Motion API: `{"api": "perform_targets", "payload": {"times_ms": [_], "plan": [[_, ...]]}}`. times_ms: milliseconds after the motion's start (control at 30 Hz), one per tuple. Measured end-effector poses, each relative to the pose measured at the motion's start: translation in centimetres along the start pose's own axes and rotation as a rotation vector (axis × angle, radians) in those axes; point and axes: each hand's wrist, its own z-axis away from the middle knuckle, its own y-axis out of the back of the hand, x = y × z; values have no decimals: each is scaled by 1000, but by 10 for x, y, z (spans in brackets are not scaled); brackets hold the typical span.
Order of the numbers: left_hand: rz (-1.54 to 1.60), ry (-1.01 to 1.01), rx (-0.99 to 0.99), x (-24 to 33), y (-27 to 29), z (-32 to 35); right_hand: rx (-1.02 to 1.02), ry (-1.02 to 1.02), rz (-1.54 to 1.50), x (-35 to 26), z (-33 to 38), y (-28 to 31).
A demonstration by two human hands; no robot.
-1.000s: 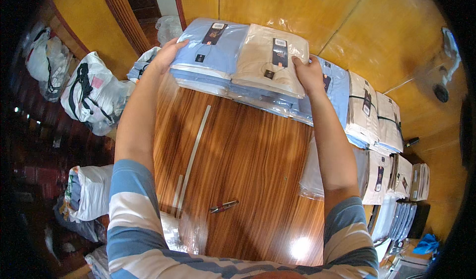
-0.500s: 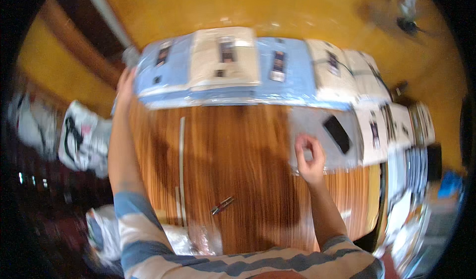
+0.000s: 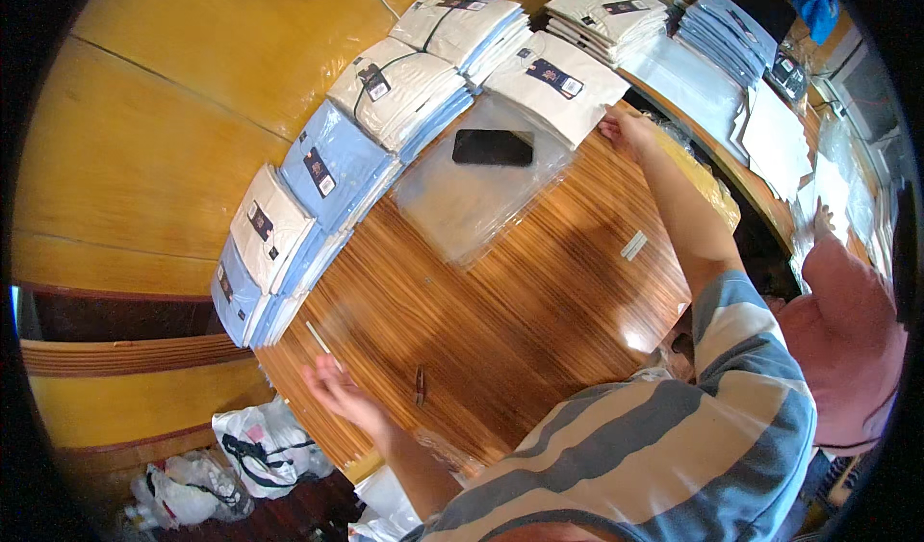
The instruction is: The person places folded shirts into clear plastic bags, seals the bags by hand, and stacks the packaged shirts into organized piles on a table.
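Note:
My right hand (image 3: 626,130) is closed at the near right corner of a folded cream garment (image 3: 599,68) with a dark hang tag. Its fingertips pinch that corner, though the thumb's grip is partly hidden. Over the table's left part, my left hand (image 3: 345,393) has its fingers spread and holds nothing. Close to it are a narrow white strip (image 3: 318,336) and small thread snips (image 3: 420,386). Beside the cream garment, a black phone (image 3: 493,147) lies on clear plastic bags (image 3: 452,210).
Stacks of bagged blue garments (image 3: 337,162) and cream garments (image 3: 399,90) line the table's far edge. More blue ones (image 3: 729,37) sit on a side table at right. A co-worker's hand (image 3: 825,219) touches white sheets (image 3: 830,191). White bags (image 3: 265,451) stand lower left.
My view has turned to the right. My right hand has gone from above the plastic bags to the cream garment's corner. My left hand has left the blue stack at the far left end.

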Motion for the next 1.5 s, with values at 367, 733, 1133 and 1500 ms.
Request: {"api": "perform_targets", "payload": {"times_ms": [367, 733, 1133, 1500], "plan": [[-12, 160, -116, 64, -21, 142, 214, 122, -34, -6, -7, -43], [129, 274, -353, 87, -59, 195, 472, 342, -34, -17, -52, -105], [837, 1003, -666, -2, -85, 210, -505, 83, -43, -44, 306, 2], [952, 1097, -388, -43, -21, 274, -856, 212, 727, 92, 279, 14]]}}
